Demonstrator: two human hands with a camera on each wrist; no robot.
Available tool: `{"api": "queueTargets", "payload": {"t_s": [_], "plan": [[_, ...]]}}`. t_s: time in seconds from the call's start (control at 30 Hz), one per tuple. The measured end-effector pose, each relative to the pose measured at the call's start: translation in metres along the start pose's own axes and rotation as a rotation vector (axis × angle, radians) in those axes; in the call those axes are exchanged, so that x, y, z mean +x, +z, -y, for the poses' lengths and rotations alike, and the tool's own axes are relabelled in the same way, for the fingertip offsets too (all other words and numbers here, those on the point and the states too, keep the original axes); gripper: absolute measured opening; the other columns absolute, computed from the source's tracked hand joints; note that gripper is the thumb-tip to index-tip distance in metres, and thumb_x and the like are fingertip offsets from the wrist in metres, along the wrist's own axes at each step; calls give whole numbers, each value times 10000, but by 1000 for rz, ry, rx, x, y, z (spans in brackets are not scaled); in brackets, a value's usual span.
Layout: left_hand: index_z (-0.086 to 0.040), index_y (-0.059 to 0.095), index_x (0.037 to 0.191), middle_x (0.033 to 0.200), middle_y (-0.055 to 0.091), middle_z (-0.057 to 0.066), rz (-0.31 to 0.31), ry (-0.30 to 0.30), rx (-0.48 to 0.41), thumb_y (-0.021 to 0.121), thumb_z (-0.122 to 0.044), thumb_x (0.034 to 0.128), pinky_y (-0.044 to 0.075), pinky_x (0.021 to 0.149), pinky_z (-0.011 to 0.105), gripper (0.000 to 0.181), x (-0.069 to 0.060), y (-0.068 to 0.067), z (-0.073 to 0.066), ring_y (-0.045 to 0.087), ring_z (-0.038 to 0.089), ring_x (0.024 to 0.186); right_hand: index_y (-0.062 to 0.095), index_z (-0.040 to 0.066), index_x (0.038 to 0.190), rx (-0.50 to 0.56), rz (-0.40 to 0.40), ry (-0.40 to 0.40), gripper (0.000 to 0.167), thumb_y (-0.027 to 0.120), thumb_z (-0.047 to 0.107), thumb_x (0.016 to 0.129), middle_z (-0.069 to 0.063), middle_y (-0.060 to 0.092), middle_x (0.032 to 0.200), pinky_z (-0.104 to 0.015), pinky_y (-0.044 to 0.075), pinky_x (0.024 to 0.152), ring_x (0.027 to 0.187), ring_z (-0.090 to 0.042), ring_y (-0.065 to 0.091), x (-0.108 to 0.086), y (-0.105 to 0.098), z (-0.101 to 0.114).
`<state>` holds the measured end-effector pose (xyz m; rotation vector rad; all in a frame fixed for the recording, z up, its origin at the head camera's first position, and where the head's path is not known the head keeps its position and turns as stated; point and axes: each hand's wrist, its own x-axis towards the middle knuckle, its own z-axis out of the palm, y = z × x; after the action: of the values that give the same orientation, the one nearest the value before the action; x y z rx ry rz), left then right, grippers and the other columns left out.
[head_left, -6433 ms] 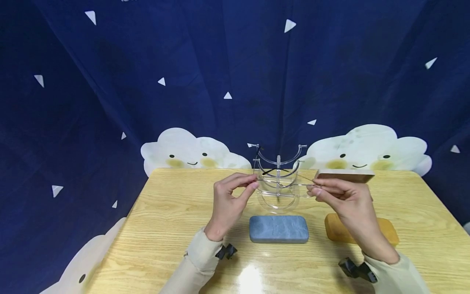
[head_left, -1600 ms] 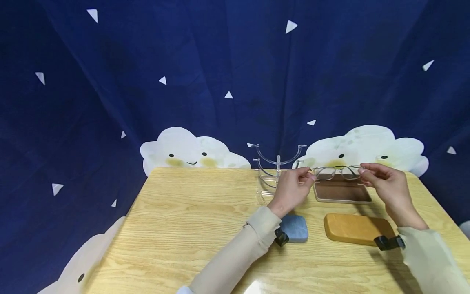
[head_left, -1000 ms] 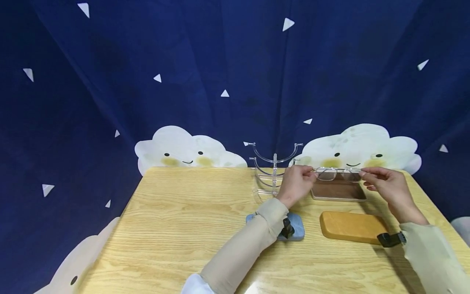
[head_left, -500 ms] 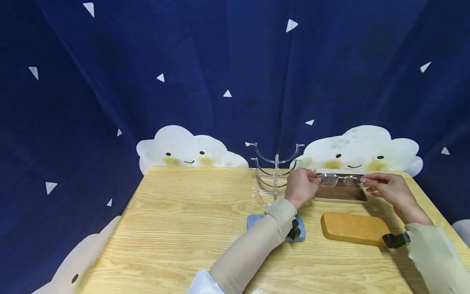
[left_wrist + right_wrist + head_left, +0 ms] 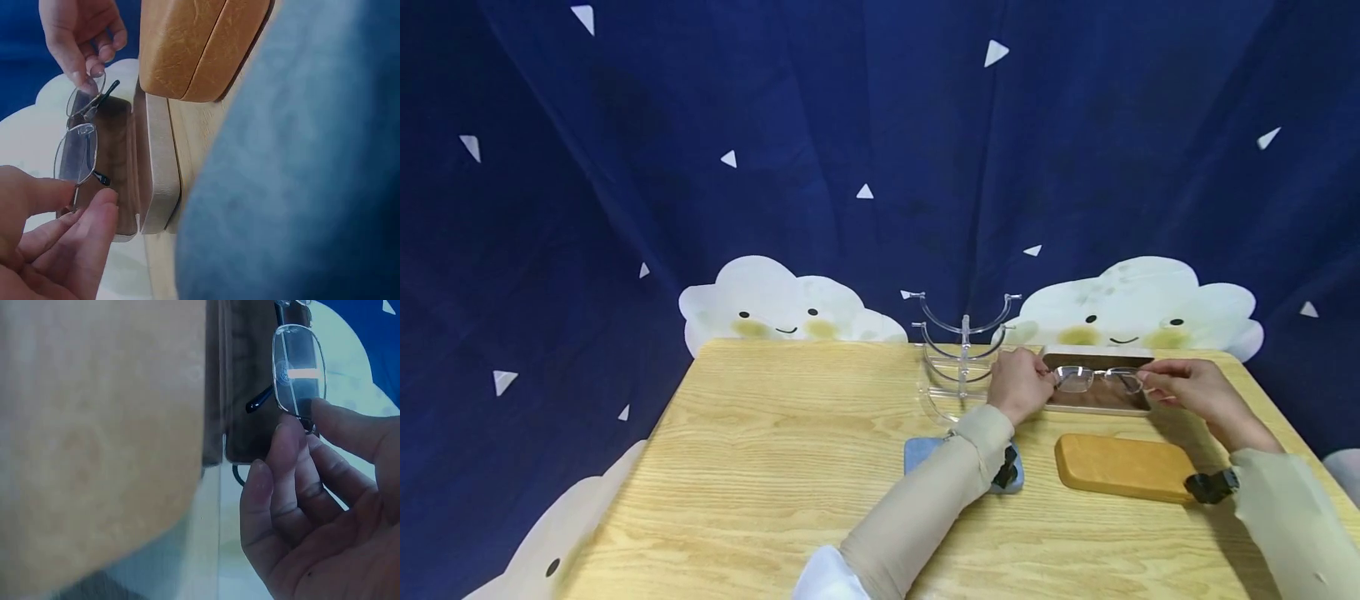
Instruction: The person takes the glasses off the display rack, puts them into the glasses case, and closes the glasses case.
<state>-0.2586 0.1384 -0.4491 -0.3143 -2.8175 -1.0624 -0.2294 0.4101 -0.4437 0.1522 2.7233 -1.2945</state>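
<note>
A pair of thin metal-framed glasses is held level over an open eyeglass case with a brown lining at the back right. My left hand pinches the left end of the frame between thumb and fingers. At the other end, my right hand grips the frame the same way. Both wrist views show dark temple tips, with the temples folded behind the lenses. In the left wrist view the glasses overlap the case's lining; whether they touch it I cannot tell.
A clear tiered glasses stand is just left of the case. Nearer the front lie a closed blue case, partly behind my left forearm, and a closed orange case by my right wrist.
Both hands have carried the glasses rightward from the stand to the open case, and the temples are now folded. Over the last second the glasses have come down towards the lining.
</note>
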Motion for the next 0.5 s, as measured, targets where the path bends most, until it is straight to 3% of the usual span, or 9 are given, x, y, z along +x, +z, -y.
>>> {"api": "queueTargets", "payload": {"t_s": [0.2, 0.37, 0.5], "plan": [[-237, 765, 655, 707, 748, -108, 16, 6, 57, 831, -312, 865, 449, 632, 189, 232, 2, 3, 1, 680, 93, 740, 553, -184, 1335, 6, 70, 16, 496, 550, 245, 1086, 186, 718, 897, -261, 611, 718, 803, -8, 687, 9, -7, -6], [-246, 737, 608, 661, 720, -123, 62, 11, 118, 823, -345, 856, 402, 602, 194, 281, 8, 7, 5, 670, 101, 740, 552, -185, 1322, 3, 129, 22, 457, 565, 197, 1072, 192, 721, 897, -256, 611, 732, 808, -2, 685, 16, -11, -8], [-229, 617, 532, 609, 648, -127, 107, 2, 156, 815, -358, 855, 410, 640, 213, 400, 14, 10, 7, 661, 117, 774, 561, -200, 1288, 20, 160, 13, 406, 550, 139, 1064, 200, 722, 879, -255, 614, 734, 796, -3, 686, 19, -12, -8]]}}
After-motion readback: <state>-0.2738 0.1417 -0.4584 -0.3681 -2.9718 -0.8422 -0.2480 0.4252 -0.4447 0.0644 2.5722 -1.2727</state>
